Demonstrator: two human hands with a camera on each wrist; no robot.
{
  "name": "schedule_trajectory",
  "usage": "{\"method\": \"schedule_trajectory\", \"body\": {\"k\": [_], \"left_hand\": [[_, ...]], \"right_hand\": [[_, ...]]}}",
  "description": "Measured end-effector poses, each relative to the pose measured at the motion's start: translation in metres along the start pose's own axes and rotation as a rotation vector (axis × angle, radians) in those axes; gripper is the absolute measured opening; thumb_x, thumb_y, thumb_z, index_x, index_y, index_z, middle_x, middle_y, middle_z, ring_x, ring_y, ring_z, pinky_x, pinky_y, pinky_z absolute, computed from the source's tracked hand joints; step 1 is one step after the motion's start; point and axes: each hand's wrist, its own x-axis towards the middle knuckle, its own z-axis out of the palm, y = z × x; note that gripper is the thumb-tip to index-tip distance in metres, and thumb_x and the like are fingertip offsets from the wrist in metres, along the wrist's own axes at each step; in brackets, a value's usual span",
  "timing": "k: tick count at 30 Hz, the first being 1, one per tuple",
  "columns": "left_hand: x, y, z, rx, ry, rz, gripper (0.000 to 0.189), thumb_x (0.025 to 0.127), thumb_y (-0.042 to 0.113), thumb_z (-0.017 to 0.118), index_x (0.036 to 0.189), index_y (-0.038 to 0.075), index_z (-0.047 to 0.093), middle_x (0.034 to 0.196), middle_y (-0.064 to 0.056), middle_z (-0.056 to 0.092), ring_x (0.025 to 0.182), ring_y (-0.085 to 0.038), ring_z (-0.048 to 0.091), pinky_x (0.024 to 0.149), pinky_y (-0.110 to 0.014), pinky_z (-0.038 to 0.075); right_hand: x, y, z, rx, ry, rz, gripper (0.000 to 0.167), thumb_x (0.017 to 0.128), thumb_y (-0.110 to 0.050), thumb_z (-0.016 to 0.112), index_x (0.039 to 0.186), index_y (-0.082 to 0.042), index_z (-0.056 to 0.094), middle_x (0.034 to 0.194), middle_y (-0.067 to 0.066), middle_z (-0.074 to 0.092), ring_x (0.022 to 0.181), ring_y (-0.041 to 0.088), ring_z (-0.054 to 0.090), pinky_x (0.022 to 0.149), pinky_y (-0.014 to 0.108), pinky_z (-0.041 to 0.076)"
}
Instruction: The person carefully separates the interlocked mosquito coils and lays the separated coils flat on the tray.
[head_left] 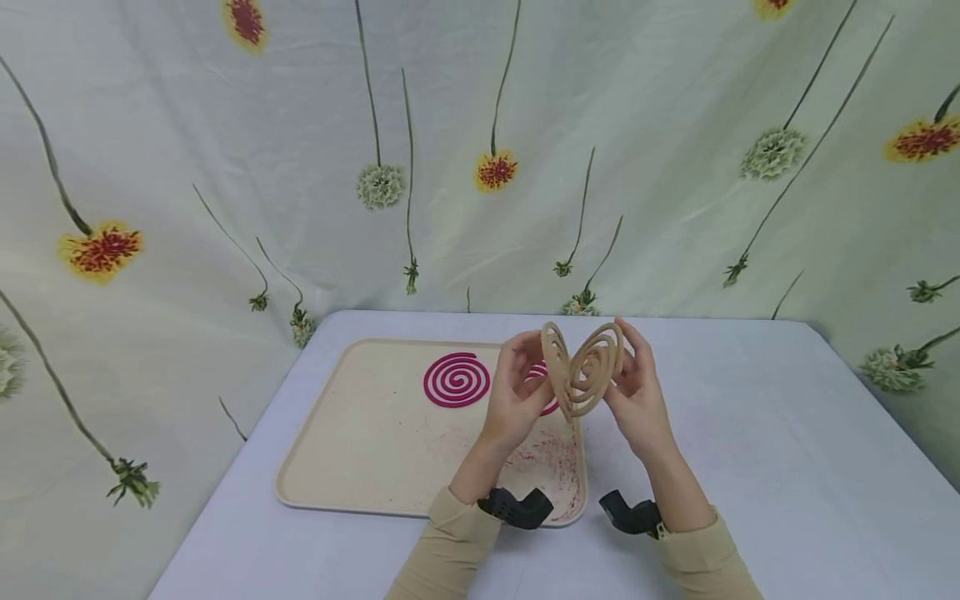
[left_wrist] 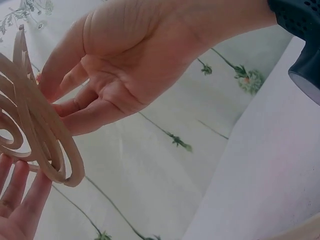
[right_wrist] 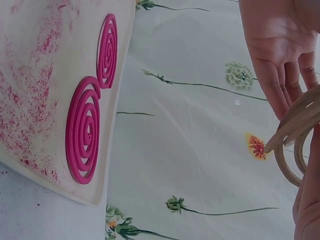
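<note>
A pair of tan mosquito coils (head_left: 588,367) is held up in front of me, the two spread apart like a V and meeting at the lower end. My left hand (head_left: 517,387) pinches the left coil by its outer edge between thumb and fingers. On the other side, my right hand (head_left: 639,396) holds the right coil by its rim, thumb low and fingers behind. In the left wrist view the coils (left_wrist: 37,117) overlap one another between both hands. Part of the coils is cut off in the right wrist view.
Below and left lies a beige tray (head_left: 352,450), its right end smeared with pink dust. On it rest a pink coil (head_left: 457,380) and a second pink coil (right_wrist: 84,132), partly behind my left hand in the head view. A flower-print cloth (head_left: 442,100) hangs behind the white table (head_left: 787,467).
</note>
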Motion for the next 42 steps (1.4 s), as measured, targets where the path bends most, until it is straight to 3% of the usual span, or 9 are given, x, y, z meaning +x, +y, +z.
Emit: {"method": "schedule_trajectory", "body": {"k": [6, 12, 16, 19, 23, 27, 30, 34, 42], "left_hand": [[0.001, 0.000, -0.004, -0.053, -0.038, 0.088, 0.069, 0.085, -0.012, 0.056, 0.142, -0.003, 0.017, 0.127, -0.032, 0.036, 0.115, -0.018, 0.047, 0.093, -0.031, 0.047], [0.002, 0.003, -0.017, -0.017, -0.028, 0.124, 0.054, 0.085, -0.009, 0.061, 0.127, -0.006, 0.027, 0.122, -0.016, 0.047, 0.115, -0.018, 0.048, 0.098, -0.038, 0.044], [0.003, 0.006, -0.030, -0.003, 0.013, 0.076, 0.051, 0.083, -0.012, 0.062, 0.123, -0.007, 0.032, 0.119, -0.011, 0.050, 0.107, -0.017, 0.056, 0.090, -0.034, 0.049], [0.004, 0.009, -0.040, -0.009, 0.039, 0.015, 0.049, 0.081, -0.017, 0.060, 0.122, -0.008, 0.035, 0.120, -0.016, 0.052, 0.095, -0.018, 0.062, 0.081, -0.032, 0.054], [0.003, 0.014, -0.051, -0.036, 0.011, -0.051, 0.054, 0.078, -0.021, 0.059, 0.124, -0.008, 0.034, 0.124, -0.029, 0.048, 0.090, -0.018, 0.065, 0.077, -0.030, 0.055], [0.003, 0.016, -0.061, -0.069, -0.028, -0.116, 0.056, 0.080, -0.022, 0.056, 0.128, -0.006, 0.033, 0.125, -0.030, 0.048, 0.092, -0.016, 0.065, 0.079, -0.030, 0.054], [0.002, 0.017, -0.068, -0.077, -0.007, -0.190, 0.042, 0.090, -0.013, 0.045, 0.130, -0.002, 0.039, 0.125, -0.017, 0.056, 0.096, -0.018, 0.064, 0.080, -0.029, 0.054], [0.002, 0.019, -0.073, -0.126, 0.000, -0.267, 0.037, 0.097, 0.005, 0.033, 0.133, 0.000, 0.041, 0.121, -0.006, 0.062, 0.097, -0.022, 0.065, 0.080, -0.031, 0.054], [0.002, 0.021, -0.069, -0.024, -0.118, -0.211, 0.061, 0.089, -0.005, 0.059, 0.141, 0.004, 0.028, 0.104, -0.034, 0.060, 0.081, -0.017, 0.068, 0.069, -0.034, 0.057]], "right_hand": [[0.000, -0.002, -0.001, 0.069, -0.012, -0.042, 0.074, 0.090, 0.011, 0.053, 0.149, -0.020, 0.021, 0.139, 0.005, 0.032, 0.116, 0.013, 0.047, 0.088, 0.021, 0.048], [-0.002, -0.004, -0.004, 0.094, -0.006, -0.075, 0.063, 0.090, 0.010, 0.052, 0.141, -0.015, 0.024, 0.113, 0.002, 0.051, 0.104, 0.010, 0.054, 0.079, 0.020, 0.050], [-0.002, -0.005, -0.009, 0.167, -0.030, -0.075, 0.046, 0.096, 0.000, 0.049, 0.134, -0.015, 0.026, 0.110, -0.001, 0.055, 0.099, 0.009, 0.057, 0.076, 0.021, 0.050], [-0.001, -0.006, -0.013, 0.292, -0.079, -0.068, 0.028, 0.102, -0.008, 0.030, 0.128, -0.018, 0.031, 0.104, -0.001, 0.059, 0.089, 0.009, 0.058, 0.074, 0.023, 0.050], [0.001, -0.007, -0.017, 0.348, -0.112, -0.024, 0.034, 0.101, -0.013, 0.014, 0.125, -0.016, 0.038, 0.102, 0.001, 0.064, 0.084, 0.011, 0.061, 0.073, 0.027, 0.052], [0.002, -0.008, -0.020, 0.229, -0.098, 0.062, 0.024, 0.102, -0.014, 0.034, 0.126, -0.016, 0.036, 0.102, 0.001, 0.065, 0.083, 0.014, 0.065, 0.069, 0.024, 0.053], [0.003, -0.007, -0.022, 0.146, -0.088, 0.096, 0.037, 0.097, -0.007, 0.049, 0.129, -0.014, 0.032, 0.099, 0.000, 0.066, 0.077, 0.014, 0.067, 0.063, 0.021, 0.051], [0.004, -0.005, -0.028, 0.095, -0.057, 0.091, 0.045, 0.095, -0.001, 0.051, 0.134, -0.009, 0.030, 0.097, -0.001, 0.068, 0.073, 0.013, 0.067, 0.059, 0.021, 0.051], [0.004, -0.006, -0.036, 0.031, -0.051, 0.068, 0.056, 0.093, 0.000, 0.055, 0.141, -0.005, 0.026, 0.099, -0.004, 0.068, 0.070, 0.009, 0.064, 0.057, 0.020, 0.049]]}}
